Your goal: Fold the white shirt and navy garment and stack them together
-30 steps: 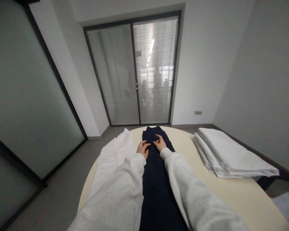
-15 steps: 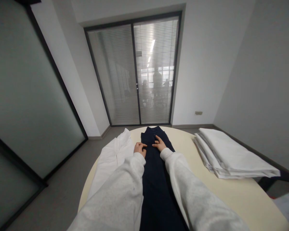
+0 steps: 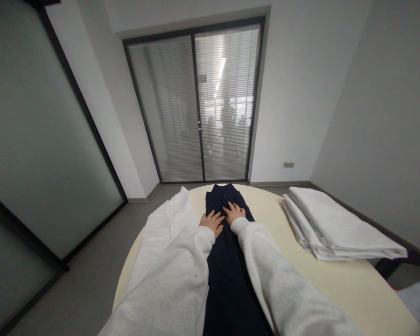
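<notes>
A dark navy garment with a collar, which looks like a shirt [image 3: 227, 280], lies lengthwise on the table in a long narrow shape, its collar at the far edge. My left hand [image 3: 213, 222] rests flat on its upper left part, fingers spread. Just to the right and slightly farther off, my right hand [image 3: 234, 212] lies on the cloth below the collar, fingers apart. Neither hand grips anything. Beside the navy garment on the left lies a white garment [image 3: 161, 228], partly hidden by my left sleeve.
A stack of folded white cloth [image 3: 339, 224] sits at the right side of the rounded cream table [image 3: 294, 275]. Beyond the table is a glass door with blinds [image 3: 199, 116]. A frosted glass panel [image 3: 42, 126] stands to the left.
Both hands have come a little nearer to me along the navy shirt. My left hand has gone from bent fingers to a flat spread; my right has moved away from the collar.
</notes>
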The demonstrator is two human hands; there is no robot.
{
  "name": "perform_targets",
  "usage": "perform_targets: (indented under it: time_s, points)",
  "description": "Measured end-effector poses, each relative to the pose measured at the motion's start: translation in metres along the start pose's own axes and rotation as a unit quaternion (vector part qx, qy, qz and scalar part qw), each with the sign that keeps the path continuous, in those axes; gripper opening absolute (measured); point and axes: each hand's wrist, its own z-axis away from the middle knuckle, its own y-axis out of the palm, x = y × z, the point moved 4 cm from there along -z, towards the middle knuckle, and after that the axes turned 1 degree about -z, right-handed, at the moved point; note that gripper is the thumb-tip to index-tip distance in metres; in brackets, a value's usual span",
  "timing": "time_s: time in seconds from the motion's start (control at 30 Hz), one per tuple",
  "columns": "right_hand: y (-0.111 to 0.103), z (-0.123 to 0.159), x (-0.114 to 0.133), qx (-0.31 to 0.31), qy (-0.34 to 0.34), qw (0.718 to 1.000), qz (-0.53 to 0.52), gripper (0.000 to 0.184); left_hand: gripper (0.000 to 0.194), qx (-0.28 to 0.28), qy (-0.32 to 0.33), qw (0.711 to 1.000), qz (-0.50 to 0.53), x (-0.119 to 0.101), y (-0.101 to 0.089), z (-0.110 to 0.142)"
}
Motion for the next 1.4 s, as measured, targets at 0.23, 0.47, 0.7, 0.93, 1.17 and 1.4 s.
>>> perform_targets:
  time_s: [0.23,0.47,0.7,0.93,1.17,1.4]
  points:
    - [-0.004,-0.006,-0.004,0.094,-0.035,0.993,-0.064,0.046,0.053,0.053,-0.048,0.995,-0.066,0.007,-0.007,0.003]
    - [-0.003,-0.001,-0.009,0.206,-0.059,0.975,-0.065,0.053,0.057,0.076,-0.027,0.995,-0.065,0.013,-0.007,0.000]
    - [0.018,0.001,-0.002,0.127,-0.031,0.991,0.041,0.050,0.053,0.066,0.072,0.995,-0.009,0.004,-0.013,0.001]
    - [0.013,-0.011,-0.006,0.081,-0.002,0.996,0.040,0.055,0.071,0.115,-0.001,0.993,-0.001,-0.012,-0.014,0.001]
    - [-0.007,-0.014,-0.026,-0.043,0.054,0.997,-0.042,0.056,0.072,0.125,0.047,0.991,-0.032,-0.033,0.001,0.015]
    - [-0.003,0.015,-0.033,0.075,0.004,0.997,-0.018,0.049,0.038,0.028,0.049,0.998,0.036,-0.025,-0.011,0.010]
